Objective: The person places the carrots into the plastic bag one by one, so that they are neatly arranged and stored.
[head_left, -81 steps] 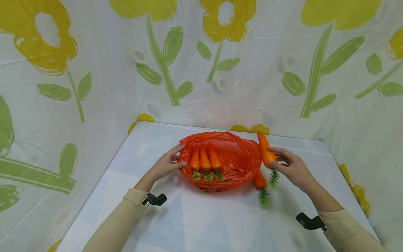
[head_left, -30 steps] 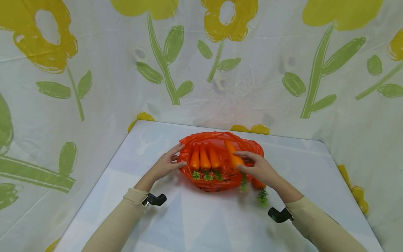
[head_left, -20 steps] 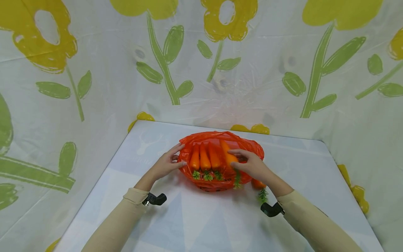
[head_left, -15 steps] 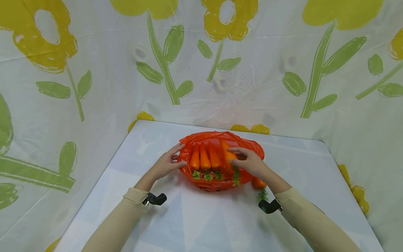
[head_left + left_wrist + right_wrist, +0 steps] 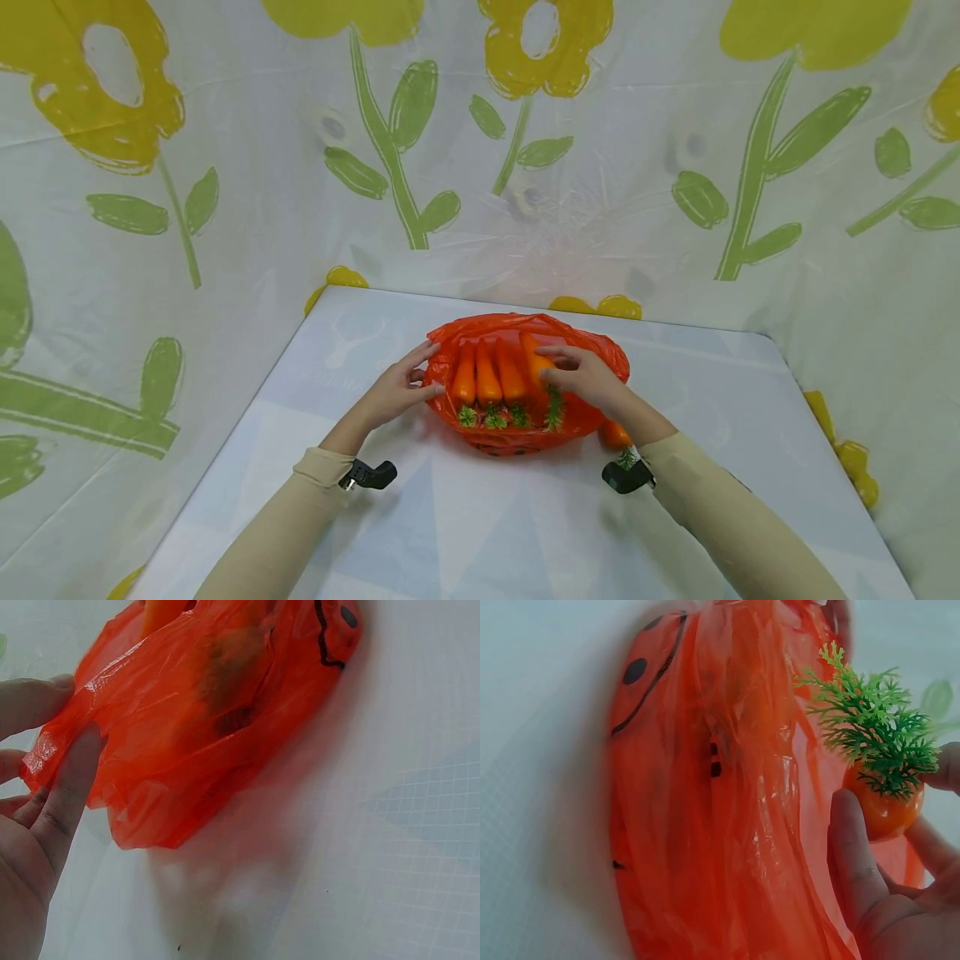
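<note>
A red plastic bag (image 5: pixel 581 408) lies on the table with its mouth open toward me. Three orange carrots (image 5: pixel 488 377) with green tops rest side by side in its left half. My left hand (image 5: pixel 393 390) pinches the bag's left rim; the left wrist view shows the thin film (image 5: pixel 82 712) between thumb and fingers. My right hand (image 5: pixel 592 379) grips another carrot (image 5: pixel 534 358) inside the bag mouth, just right of the three. Its leafy green top (image 5: pixel 881 727) points toward the right wrist camera. Whether this carrot touches the bag's bottom I cannot tell.
One more carrot (image 5: pixel 615 435) lies on the table by the bag's right side, partly hidden under my right wrist. The white table (image 5: pixel 480 517) has pale blue triangles. A flower-printed curtain (image 5: pixel 637 167) stands behind it and at both sides.
My right hand has carried its carrot leftward from beyond the bag's right edge into the mouth, drawing close to the three carrots. The left hand has stayed on the rim.
</note>
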Demonstrator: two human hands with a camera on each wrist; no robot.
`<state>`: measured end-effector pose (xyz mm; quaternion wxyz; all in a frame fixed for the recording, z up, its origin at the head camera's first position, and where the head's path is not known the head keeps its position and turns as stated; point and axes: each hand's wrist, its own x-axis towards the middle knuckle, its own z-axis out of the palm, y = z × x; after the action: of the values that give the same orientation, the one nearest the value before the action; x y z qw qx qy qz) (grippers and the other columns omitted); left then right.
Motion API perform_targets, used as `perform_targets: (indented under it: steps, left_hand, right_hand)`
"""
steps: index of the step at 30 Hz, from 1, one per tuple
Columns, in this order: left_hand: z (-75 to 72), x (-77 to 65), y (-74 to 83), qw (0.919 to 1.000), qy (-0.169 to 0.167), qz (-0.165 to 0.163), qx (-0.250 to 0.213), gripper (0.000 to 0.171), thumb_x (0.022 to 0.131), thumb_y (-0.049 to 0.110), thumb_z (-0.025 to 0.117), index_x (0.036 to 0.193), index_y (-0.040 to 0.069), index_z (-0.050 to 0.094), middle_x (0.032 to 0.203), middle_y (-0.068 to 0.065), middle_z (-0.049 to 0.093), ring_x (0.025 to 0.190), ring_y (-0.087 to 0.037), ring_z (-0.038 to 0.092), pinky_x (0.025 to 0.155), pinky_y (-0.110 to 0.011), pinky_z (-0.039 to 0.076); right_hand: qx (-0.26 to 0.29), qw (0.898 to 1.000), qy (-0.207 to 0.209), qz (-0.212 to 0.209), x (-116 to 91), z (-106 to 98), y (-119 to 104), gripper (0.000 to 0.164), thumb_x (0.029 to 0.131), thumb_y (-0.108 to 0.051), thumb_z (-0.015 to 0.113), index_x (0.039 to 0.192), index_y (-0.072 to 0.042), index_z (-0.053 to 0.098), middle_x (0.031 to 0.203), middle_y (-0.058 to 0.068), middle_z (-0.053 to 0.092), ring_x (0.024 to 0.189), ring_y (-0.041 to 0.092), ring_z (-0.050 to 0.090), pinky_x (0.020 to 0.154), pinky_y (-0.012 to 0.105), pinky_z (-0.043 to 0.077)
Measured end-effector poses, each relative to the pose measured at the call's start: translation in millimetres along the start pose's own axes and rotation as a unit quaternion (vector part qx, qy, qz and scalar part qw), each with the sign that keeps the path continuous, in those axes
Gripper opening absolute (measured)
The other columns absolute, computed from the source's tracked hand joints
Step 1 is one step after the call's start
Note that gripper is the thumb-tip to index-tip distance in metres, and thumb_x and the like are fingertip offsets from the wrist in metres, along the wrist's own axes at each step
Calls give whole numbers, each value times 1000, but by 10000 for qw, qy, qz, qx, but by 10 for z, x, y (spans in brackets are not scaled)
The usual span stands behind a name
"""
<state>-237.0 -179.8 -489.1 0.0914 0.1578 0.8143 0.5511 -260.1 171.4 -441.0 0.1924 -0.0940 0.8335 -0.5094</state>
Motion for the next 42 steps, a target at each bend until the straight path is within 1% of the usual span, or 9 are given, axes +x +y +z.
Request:
perform_targets:
  steps: [4, 7, 10, 15, 19, 23, 28, 33, 42]
  left_hand:
    - [-3, -2, -7, 10000, 13, 30, 14, 80, 94, 22, 75, 160, 7, 32, 169, -13, 14, 121, -34, 61, 103, -47, 50]
    - [-3, -5, -11, 10000, 7, 6, 6, 80, 94, 22, 75, 160, 7, 32, 169, -13, 14, 122, -35, 60, 104, -47, 50]
    - [-2, -9, -11, 10000, -4, -22, 15, 80, 94, 22, 75, 160, 8, 32, 170, -13, 14, 125, -35, 59, 104, -47, 50]
    - [0, -9, 0, 10000, 12, -9, 28, 80, 94, 22, 75, 160, 8, 32, 169, -13, 15, 125, -36, 58, 104, -47, 50]
    - [3, -6, 5, 10000, 3, -29, 13, 80, 94, 22, 75, 160, 9, 32, 170, -12, 15, 125, -36, 58, 104, -46, 50]
    - [2, -13, 13, 10000, 5, -56, 14, 80, 94, 23, 75, 160, 10, 32, 170, -11, 15, 123, -34, 59, 102, -45, 51]
    - [4, -11, 16, 10000, 3, -55, 15, 78, 95, 22, 75, 160, 10, 32, 170, -10, 15, 121, -33, 60, 103, -46, 51]
    - [9, 6, 7, 10000, 8, -82, 46, 78, 95, 20, 74, 160, 11, 32, 170, -9, 15, 118, -32, 60, 102, -47, 51]
    - [-4, 5, 8, 9999, 25, -60, 85, 79, 94, 24, 75, 160, 12, 33, 170, -9, 15, 119, -32, 60, 103, -47, 51]
  right_hand:
    - [147, 9999, 35, 19, 56, -2, 20, 48, 97, -30, 71, 144, -23, 59, 150, 11, 49, 131, 32, 51, 98, 43, 55]
    - [150, 9999, 58, -35, 100, 8, 39, 48, 98, -28, 70, 144, -20, 59, 149, 14, 49, 129, 33, 52, 97, 42, 55]
    - [96, 9999, 105, -6, 138, 25, 57, 47, 98, -26, 70, 143, -19, 59, 146, 14, 52, 124, 32, 55, 95, 41, 56]
    - [-188, 9997, 122, -11, 194, 54, 102, 48, 97, -25, 71, 143, -19, 59, 142, 15, 55, 118, 31, 59, 93, 40, 57]
    - [-636, 9977, 203, -87, 227, 74, 146, 48, 97, -29, 71, 142, -17, 60, 137, 16, 58, 117, 33, 58, 97, 44, 54]
    - [-946, 9951, 252, -132, 257, 93, 201, 48, 97, -29, 71, 141, -15, 60, 135, 16, 60, 120, 34, 56, 102, 49, 51]
    - [-1139, 9931, 217, -190, 290, 120, 260, 49, 96, -29, 72, 141, -14, 60, 136, 17, 60, 122, 35, 56, 104, 51, 49]
    - [-1304, 9913, 151, -134, 308, 149, 287, 50, 95, -29, 74, 141, -15, 60, 137, 16, 59, 126, 35, 54, 106, 52, 48]
    - [-1358, 9907, -12, -121, 328, 157, 298, 51, 95, -27, 74, 143, -16, 59, 139, 15, 59, 129, 36, 52, 107, 55, 46]
